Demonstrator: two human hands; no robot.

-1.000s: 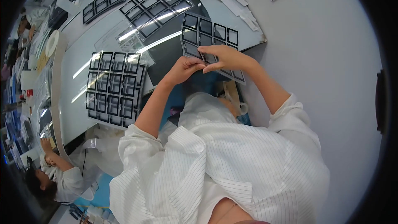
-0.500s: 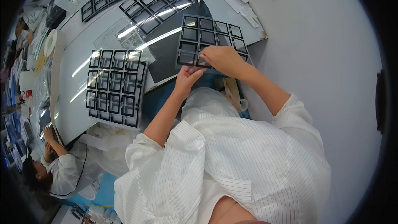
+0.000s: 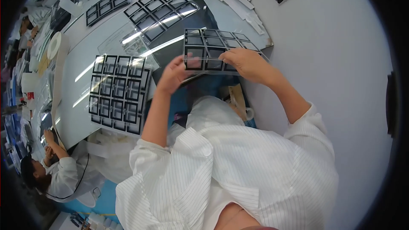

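A clear plastic tray (image 3: 216, 53) with rows of black square frames is tilted above the table's near right edge. Thumb and fingers of my right hand (image 3: 247, 63) are closed on its near edge, right of the middle. At the tray's left edge, my left hand (image 3: 171, 76) has its fingers stretched apart, slightly blurred. Some of those fingers show through the clear plastic, behind the tray's corner; whether they bear its weight I cannot tell. A dark mat (image 3: 169, 50) lies on the table beneath and beyond the tray.
Stacked framed trays (image 3: 117, 86) stand on the table (image 3: 76, 115) to the left. Another framed tray (image 3: 159, 8) lies farther back, beside clear plastic sheets (image 3: 123, 40). White strips (image 3: 238, 4) lie at the far right, near the wall (image 3: 324, 59). A co-worker (image 3: 64, 170) sits at lower left.
My left hand has left the near edge and moved left and up to the tray's left side. The tray has tilted more steeply, and my right hand has shifted slightly right with it.
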